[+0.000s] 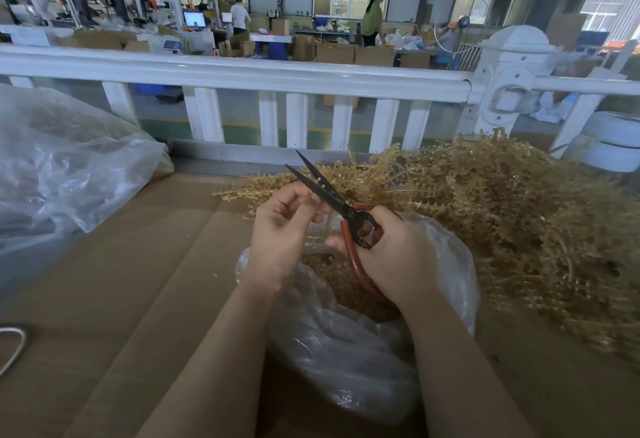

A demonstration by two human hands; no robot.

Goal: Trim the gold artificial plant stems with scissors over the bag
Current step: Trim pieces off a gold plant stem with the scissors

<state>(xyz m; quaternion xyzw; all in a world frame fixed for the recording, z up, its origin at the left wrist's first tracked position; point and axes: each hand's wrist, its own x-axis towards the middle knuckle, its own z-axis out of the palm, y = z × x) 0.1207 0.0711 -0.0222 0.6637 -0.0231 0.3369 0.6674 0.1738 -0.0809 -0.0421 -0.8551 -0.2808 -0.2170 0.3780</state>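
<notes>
Bag (pixel 349 361) of clear plastic sits directly beneath my hands, mouth open, holding a layer of gold trimmings (pixel 341 275). My right hand (pixel 398 257) grips the red handles of the scissors (pixel 341 207), blades parted and pointing up and away. My left hand (pixel 282 230), fingers curled, pinches near the blades; what it holds is too small to identify. Gold stems (pixel 502 202) lie heaped just right of my right hand. A second clear bag (pixel 69 160) lies well left of my left hand. No writing is legible.
</notes>
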